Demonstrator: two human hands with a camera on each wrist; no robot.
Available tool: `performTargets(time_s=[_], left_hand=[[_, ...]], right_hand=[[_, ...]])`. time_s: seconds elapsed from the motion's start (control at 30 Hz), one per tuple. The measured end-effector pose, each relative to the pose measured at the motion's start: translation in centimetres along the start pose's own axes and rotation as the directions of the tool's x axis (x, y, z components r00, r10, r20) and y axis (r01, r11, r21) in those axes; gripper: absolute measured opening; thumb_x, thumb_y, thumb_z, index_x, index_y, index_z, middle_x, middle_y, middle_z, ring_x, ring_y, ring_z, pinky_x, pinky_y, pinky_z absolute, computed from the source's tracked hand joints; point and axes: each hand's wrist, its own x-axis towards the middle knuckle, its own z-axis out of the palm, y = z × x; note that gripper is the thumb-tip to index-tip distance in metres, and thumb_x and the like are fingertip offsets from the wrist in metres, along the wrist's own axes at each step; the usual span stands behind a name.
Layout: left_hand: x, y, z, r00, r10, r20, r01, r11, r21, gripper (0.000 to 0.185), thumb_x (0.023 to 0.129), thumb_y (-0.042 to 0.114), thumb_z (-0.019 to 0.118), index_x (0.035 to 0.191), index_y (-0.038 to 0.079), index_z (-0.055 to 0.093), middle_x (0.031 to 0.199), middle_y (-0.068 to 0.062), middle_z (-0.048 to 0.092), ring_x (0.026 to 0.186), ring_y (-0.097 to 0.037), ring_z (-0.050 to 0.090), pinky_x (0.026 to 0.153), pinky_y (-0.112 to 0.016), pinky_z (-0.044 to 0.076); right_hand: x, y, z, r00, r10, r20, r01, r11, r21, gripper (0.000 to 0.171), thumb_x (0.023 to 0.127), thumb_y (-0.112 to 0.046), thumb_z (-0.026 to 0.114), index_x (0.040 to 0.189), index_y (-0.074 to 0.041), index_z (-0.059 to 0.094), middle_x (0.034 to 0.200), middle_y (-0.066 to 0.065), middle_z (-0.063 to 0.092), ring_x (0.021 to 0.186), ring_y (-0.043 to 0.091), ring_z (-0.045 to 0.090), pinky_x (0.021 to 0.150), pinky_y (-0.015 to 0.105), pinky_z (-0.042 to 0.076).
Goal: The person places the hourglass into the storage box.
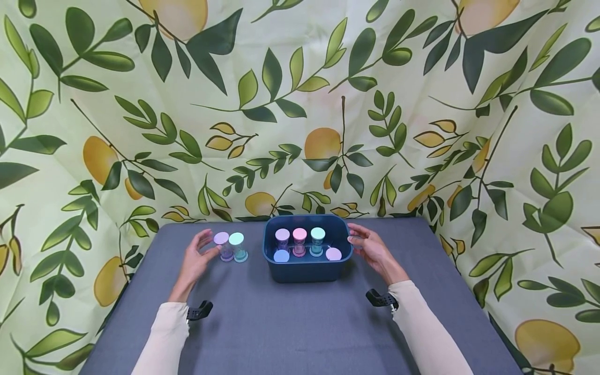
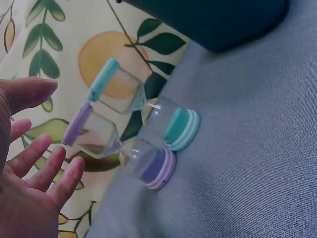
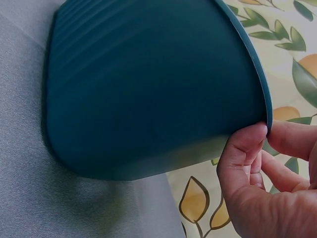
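My left hand (image 1: 197, 258) is beside two upright hourglasses on the table, its thumb and fingers spread apart. Nearest it is the purple-capped hourglass (image 2: 121, 145); the teal-capped hourglass (image 2: 145, 105) stands close on its right. In the left wrist view both show coloured sand in their lower bulbs. My right hand (image 1: 373, 251) pinches the rim of a dark blue plastic bin (image 3: 148, 94) at its right side, between thumb and fingers. Several hourglasses stand inside the bin, among them a pink one (image 1: 299, 241) and a teal one (image 1: 317, 241); its front wall partly hides the blue-capped one (image 1: 281, 256).
A grey cloth covers the table (image 1: 300, 328). Behind it and at both sides hangs a curtain (image 1: 290, 120) printed with leaves and lemons. Black straps with a camera mount (image 1: 200, 310) sit on both wrists.
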Motion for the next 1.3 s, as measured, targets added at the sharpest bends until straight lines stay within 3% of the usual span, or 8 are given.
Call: performTargets(time_s=[0.33, 0.53, 0.77, 0.97, 1.03, 1.2, 1.3], left_hand=[[1.0, -1.6, 0.5, 1.0, -0.025, 0.011, 0.025, 0.998, -0.066, 0.069, 0.089, -0.002, 0.066, 0.148, -0.003, 0.032, 0.148, -0.024, 0.039, 0.138, -0.036, 0.04, 0.113, -0.043, 0.038], [1.3, -1.8, 0.7, 0.998, -0.062, 0.033, 0.064, 0.996, -0.066, 0.071, 0.089, -0.002, 0.066, 0.15, -0.003, 0.028, 0.152, -0.024, 0.036, 0.14, -0.036, 0.038, 0.109, -0.028, 0.042], [1.5, -1.5, 0.8, 0.995, -0.09, 0.051, 0.093, 0.994, -0.051, 0.072, 0.09, -0.001, 0.066, 0.15, -0.003, 0.028, 0.154, -0.026, 0.033, 0.141, -0.038, 0.035, 0.115, -0.046, 0.034], [2.1, -2.4, 0.9, 0.996, -0.075, 0.054, 0.077, 0.996, -0.044, 0.069, 0.09, 0.002, 0.067, 0.149, -0.002, 0.031, 0.153, -0.024, 0.037, 0.139, -0.036, 0.039, 0.097, -0.013, 0.039], [2.1, -2.6, 1.0, 0.996, -0.068, 0.054, 0.07, 0.997, -0.038, 0.068, 0.09, 0.003, 0.067, 0.149, -0.002, 0.032, 0.152, -0.024, 0.038, 0.138, -0.036, 0.04, 0.101, -0.018, 0.041], [2.1, -2.7, 1.2, 0.997, -0.065, 0.043, 0.066, 0.997, -0.026, 0.066, 0.09, 0.004, 0.068, 0.147, -0.001, 0.035, 0.15, -0.025, 0.041, 0.136, -0.037, 0.042, 0.114, -0.046, 0.035], [2.1, -2.7, 1.4, 0.997, -0.066, 0.028, 0.066, 0.998, -0.02, 0.064, 0.09, 0.004, 0.068, 0.146, 0.0, 0.038, 0.149, -0.024, 0.043, 0.135, -0.036, 0.044, 0.111, -0.038, 0.039]], right_hand=[[0.0, -0.1, 0.0, 1.0, 0.006, 0.008, -0.006, 1.0, 0.01, 0.053, 0.098, -0.008, 0.057, 0.148, -0.013, 0.042, 0.12, 0.004, 0.048, 0.116, 0.026, 0.048, 0.085, 0.024, 0.053], [0.0, 0.0, -0.1, 1.0, -0.001, 0.013, 0.001, 1.0, 0.003, 0.053, 0.098, -0.008, 0.057, 0.148, -0.012, 0.042, 0.119, 0.004, 0.048, 0.116, 0.026, 0.047, 0.086, 0.025, 0.052], [0.0, 0.0, 0.0, 1.0, 0.001, 0.002, -0.001, 1.0, 0.0, 0.052, 0.098, -0.008, 0.057, 0.148, -0.013, 0.042, 0.122, 0.005, 0.048, 0.111, 0.022, 0.049, 0.086, 0.024, 0.052], [0.1, 0.1, -0.1, 1.0, -0.001, 0.006, 0.001, 1.0, 0.008, 0.052, 0.098, -0.008, 0.058, 0.148, -0.013, 0.043, 0.121, 0.005, 0.049, 0.109, 0.022, 0.05, 0.084, 0.023, 0.053], [0.2, 0.2, -0.1, 1.0, -0.001, 0.006, 0.001, 1.0, 0.009, 0.052, 0.098, -0.008, 0.058, 0.148, -0.013, 0.043, 0.121, 0.006, 0.049, 0.11, 0.023, 0.05, 0.083, 0.024, 0.053], [0.1, 0.1, -0.1, 1.0, 0.004, 0.003, -0.004, 1.0, 0.015, 0.052, 0.098, -0.006, 0.056, 0.147, -0.013, 0.044, 0.123, 0.007, 0.048, 0.11, 0.023, 0.049, 0.084, 0.025, 0.052], [0.1, 0.0, 0.1, 1.0, -0.001, -0.003, 0.001, 1.0, 0.017, 0.051, 0.098, -0.006, 0.056, 0.147, -0.013, 0.044, 0.122, 0.006, 0.048, 0.108, 0.022, 0.049, 0.086, 0.027, 0.051]])
